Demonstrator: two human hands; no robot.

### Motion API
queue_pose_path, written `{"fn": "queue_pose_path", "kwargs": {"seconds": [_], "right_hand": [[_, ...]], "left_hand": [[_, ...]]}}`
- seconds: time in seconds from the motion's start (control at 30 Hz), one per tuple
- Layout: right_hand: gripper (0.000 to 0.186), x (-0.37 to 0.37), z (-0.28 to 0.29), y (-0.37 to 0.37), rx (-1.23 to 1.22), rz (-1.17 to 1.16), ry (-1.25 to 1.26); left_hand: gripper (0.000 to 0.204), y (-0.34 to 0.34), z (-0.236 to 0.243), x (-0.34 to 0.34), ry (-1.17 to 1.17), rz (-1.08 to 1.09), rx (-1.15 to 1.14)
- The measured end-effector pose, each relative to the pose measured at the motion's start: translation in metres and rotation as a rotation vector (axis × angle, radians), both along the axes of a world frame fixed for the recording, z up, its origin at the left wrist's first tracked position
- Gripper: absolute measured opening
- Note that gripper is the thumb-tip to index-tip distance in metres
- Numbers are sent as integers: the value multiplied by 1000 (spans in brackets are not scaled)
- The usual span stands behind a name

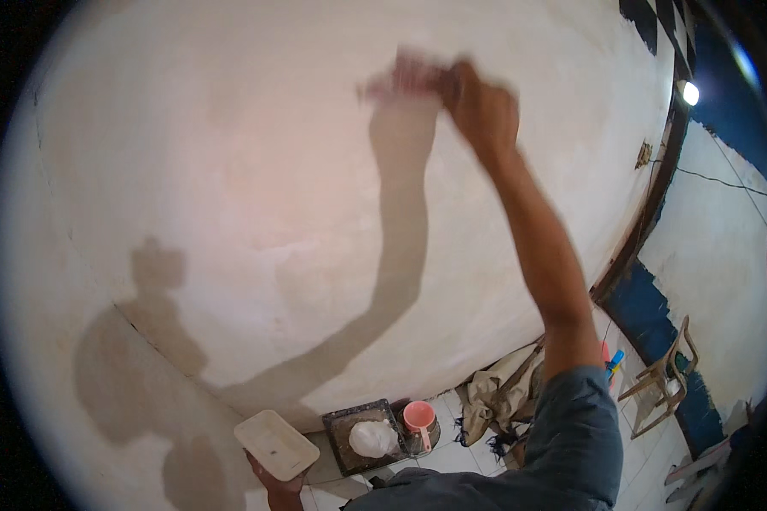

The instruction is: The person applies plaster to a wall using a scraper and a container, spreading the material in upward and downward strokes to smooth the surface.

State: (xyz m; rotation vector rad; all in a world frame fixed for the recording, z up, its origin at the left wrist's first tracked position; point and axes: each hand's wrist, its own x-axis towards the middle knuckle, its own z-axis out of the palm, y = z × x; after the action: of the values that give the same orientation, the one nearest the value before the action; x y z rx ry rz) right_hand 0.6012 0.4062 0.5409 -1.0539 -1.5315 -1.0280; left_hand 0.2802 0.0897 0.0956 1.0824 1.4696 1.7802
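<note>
At the lower left of the frame I see my left hand (274, 481) coming up from the bottom edge, its fingers closed under a flat white board (276, 444) that it carries tilted, just in front of the wall. The pale plastered wall (230, 187) fills most of the view, and my arm's shadow runs across it from the lower left up toward the top centre. Just right of the board, on the tiled floor (452, 456) at the foot of the wall, sits a dark square tray (341, 426) with a white lump of plaster (372, 438) in it, and touching its right side a pink scoop (419, 420) rests in a dark tub. Further right a crumpled tan cloth (496, 393) lies against the wall base.

At the upper centre my right hand (479, 106) is raised against the wall, fingers clenched around a tool (400, 78) that is too blurred for me to identify; its smeared edge touches the plaster. At the lower right stands a wooden chair (666, 375), well apart, near a blue and white wall.
</note>
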Motion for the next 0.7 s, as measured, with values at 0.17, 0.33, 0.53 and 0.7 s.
{"fn": "queue_pose_path", "kwargs": {"seconds": [0.17, 0.33, 0.53, 0.7], "right_hand": [[32, 25, 116, -22, 119, 12, 343], [33, 27, -67, -38, -45, -14, -137], [32, 65, -196, -27, -153, 89, -281], [31, 17, -138, -11, 25, 164, -256]], "left_hand": [[64, -9, -3, 9, -506, -117, 63], [60, -14, -1, 14, -1193, -287, 103], [62, -2, -13, 6, -1144, -356, 46], [62, 3, -41, 0, -803, -192, 131]]}}
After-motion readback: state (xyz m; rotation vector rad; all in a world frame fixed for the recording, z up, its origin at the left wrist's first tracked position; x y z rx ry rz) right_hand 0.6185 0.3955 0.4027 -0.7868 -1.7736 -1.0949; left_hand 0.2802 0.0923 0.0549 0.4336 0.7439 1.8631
